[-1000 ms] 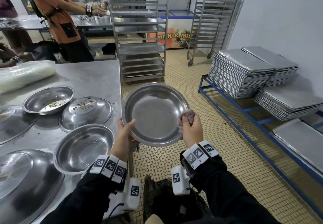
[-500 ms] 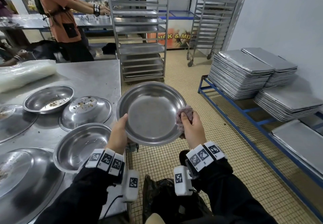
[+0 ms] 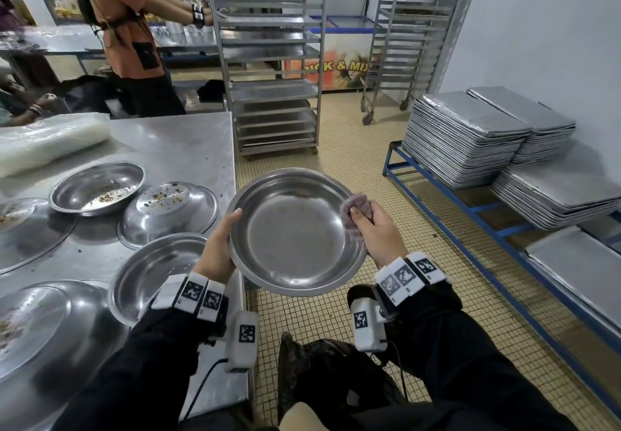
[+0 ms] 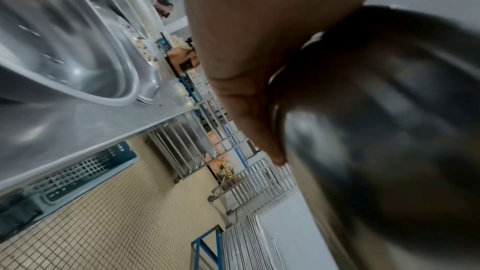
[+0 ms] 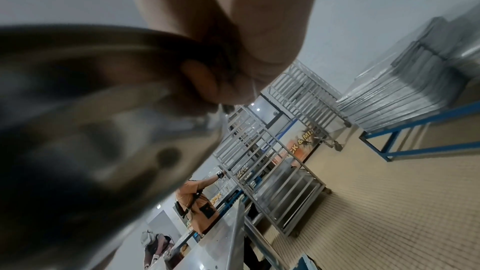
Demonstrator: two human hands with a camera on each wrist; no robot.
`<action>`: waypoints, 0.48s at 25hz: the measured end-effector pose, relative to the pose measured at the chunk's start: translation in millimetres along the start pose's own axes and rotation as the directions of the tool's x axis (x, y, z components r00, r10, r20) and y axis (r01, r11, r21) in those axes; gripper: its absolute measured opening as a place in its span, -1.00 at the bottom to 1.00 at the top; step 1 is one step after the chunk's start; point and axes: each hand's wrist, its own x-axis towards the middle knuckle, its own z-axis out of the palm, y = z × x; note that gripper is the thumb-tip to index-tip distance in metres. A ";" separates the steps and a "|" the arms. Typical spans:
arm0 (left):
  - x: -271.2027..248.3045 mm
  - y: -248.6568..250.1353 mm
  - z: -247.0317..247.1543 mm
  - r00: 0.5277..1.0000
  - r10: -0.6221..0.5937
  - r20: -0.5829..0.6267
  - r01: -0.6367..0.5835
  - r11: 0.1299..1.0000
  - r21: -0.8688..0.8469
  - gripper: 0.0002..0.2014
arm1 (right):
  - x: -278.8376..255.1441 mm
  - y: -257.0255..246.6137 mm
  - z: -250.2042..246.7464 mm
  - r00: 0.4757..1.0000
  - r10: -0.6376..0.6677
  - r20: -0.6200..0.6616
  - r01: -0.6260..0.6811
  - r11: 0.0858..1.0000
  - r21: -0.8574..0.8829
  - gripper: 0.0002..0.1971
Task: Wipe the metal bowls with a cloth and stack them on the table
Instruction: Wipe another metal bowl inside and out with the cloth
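the left hand (image 3: 217,249) grips the left rim of a big metal bowl (image 3: 295,232), with the thumb over the edge and the fingers under it. the bowl is held up in the air, just past the right edge of the counter (image 3: 181,141), over the tiled floor (image 3: 353,161), and it tips a little toward the person. the right hand (image 3: 374,232) is wrapped around a small pinkish cloth (image 3: 353,210) and pushes it onto the right rim of the bowl. in the left wrist view, the hand (image 4: 249,48) lies along the dark blurry side of the bowl (image 4: 389,130). in the right wrist view, the curled fingers (image 5: 205,81) pinch the rim of the bowl (image 5: 91,120). on the counter sit more metal bowls. one shiny bowl (image 3: 154,272) is right next to the left wrist. two farther ones, a right-side-up bowl (image 3: 97,188) and an upside-down bowl (image 3: 168,212), have food crumbs on them. a roll of clear plastic (image 3: 50,141) lies at the back of the counter. stacks of metal trays (image 3: 470,134) rest on a blue rack (image 3: 470,208) by the wall. another person in an orange shirt (image 3: 124,27) stands at a far counter.
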 end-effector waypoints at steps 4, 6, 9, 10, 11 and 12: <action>-2.4 -10.2 11.5 0.988 0.028 -0.154 -0.020 0.998 0.052 -0.56 | -7.2 0.1 16.3 0.985 -0.028 -0.172 0.037 0.998 0.046 -0.72; 0.2 -18.9 15.5 0.985 -0.008 -0.172 0.020 0.997 0.072 -0.49 | -13.1 1.9 26.9 0.972 -0.009 -0.236 0.031 0.995 0.090 -0.70; -1.4 -28.9 20.6 0.992 -0.086 -0.096 0.107 0.964 0.244 -0.35 | -17.8 5.7 37.1 0.963 0.031 -0.266 0.010 0.988 0.154 -0.70; -3.3 -31.2 21.7 0.990 -0.119 -0.074 0.136 0.941 0.309 -0.37 | -17.1 6.8 37.8 0.962 0.038 -0.271 0.005 0.988 0.157 -0.69; -5.6 -32.7 23.1 0.990 -0.140 -0.030 0.142 0.935 0.325 -0.42 | -15.6 6.5 35.8 0.961 0.044 -0.271 -0.002 0.989 0.150 -0.70; -6.0 -32.7 23.2 0.991 -0.134 0.021 0.122 0.947 0.296 -0.46 | -12.3 5.9 31.8 0.962 0.046 -0.268 -0.008 0.990 0.141 -0.70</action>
